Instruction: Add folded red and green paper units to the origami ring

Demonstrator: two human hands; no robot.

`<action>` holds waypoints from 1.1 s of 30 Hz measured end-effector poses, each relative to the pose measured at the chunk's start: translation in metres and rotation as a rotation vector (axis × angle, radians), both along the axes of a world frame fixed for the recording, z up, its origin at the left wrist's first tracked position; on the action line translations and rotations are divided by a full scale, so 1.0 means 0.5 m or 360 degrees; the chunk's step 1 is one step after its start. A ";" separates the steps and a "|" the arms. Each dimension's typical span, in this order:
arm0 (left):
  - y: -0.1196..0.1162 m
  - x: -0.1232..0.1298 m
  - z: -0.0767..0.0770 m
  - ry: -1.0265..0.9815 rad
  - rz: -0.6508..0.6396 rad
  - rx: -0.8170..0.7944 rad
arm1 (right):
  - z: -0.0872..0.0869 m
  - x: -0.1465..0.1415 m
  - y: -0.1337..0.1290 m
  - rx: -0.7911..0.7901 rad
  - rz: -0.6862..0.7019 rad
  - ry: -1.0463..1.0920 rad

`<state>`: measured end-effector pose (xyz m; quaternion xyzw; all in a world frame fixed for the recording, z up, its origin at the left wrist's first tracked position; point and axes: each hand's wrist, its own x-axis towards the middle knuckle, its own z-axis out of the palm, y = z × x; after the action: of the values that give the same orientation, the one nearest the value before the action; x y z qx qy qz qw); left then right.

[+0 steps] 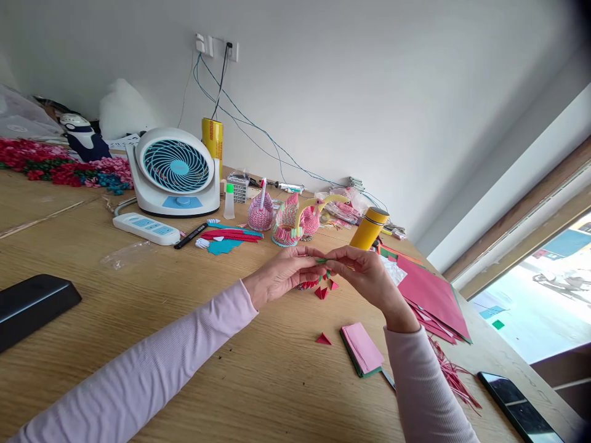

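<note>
Near the centre, my left hand (289,272) and my right hand (362,274) meet at the fingertips. Both pinch a small green paper piece (322,261), mostly hidden by the fingers. Just below them lie several folded red paper triangles (322,293), and one more red triangle (324,338) sits apart, closer to me. Part of a red and green paper piece (308,284) shows under my left fingers. A stack of pink and green paper slips (362,347) lies left of my right wrist.
Folded-paper swans (287,221) stand behind my hands, beside a yellow cylinder (369,229). A white fan (178,169) and power strip (146,228) are at left. Red sheets (431,295), paper strips (455,372) and a phone (517,406) lie at right.
</note>
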<state>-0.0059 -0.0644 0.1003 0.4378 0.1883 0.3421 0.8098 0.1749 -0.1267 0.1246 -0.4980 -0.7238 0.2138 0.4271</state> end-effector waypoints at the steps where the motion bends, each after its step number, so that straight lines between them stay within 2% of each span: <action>1: -0.002 -0.001 0.002 -0.0004 -0.0027 0.0043 | 0.000 -0.001 0.001 0.0024 -0.0059 0.0011; 5: -0.011 -0.002 0.004 0.0045 -0.0004 0.0392 | 0.000 -0.008 0.003 0.0056 -0.0227 0.0161; 10: -0.008 0.002 -0.003 0.0073 0.0258 0.0689 | -0.003 -0.019 0.004 -0.0073 -0.0193 0.0219; 14: -0.005 0.001 -0.004 0.0135 0.0389 0.0853 | -0.008 -0.027 0.009 -0.0111 -0.0167 0.0365; 18: -0.006 0.002 -0.003 0.0028 0.0406 0.0710 | -0.011 -0.040 0.014 -0.0096 -0.0192 0.0661; 24: 0.002 0.006 -0.001 -0.0147 0.0205 0.0100 | -0.004 -0.060 0.009 -0.0240 -0.0097 0.1008; 26: 0.003 0.004 0.001 -0.0126 0.0133 0.0013 | -0.002 -0.063 0.007 -0.0296 -0.0041 0.1112; 28: 0.001 0.001 0.003 -0.0094 0.0099 0.0086 | -0.001 -0.065 0.006 -0.0362 -0.0019 0.1197; 33: -0.004 -0.011 0.014 -0.0013 0.0064 0.0454 | -0.006 -0.059 0.009 -0.0547 0.0123 0.1326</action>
<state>-0.0112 -0.0665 0.1075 0.5432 0.1432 0.3832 0.7332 0.1454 -0.1223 0.1218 -0.4057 -0.4622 0.5288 0.5849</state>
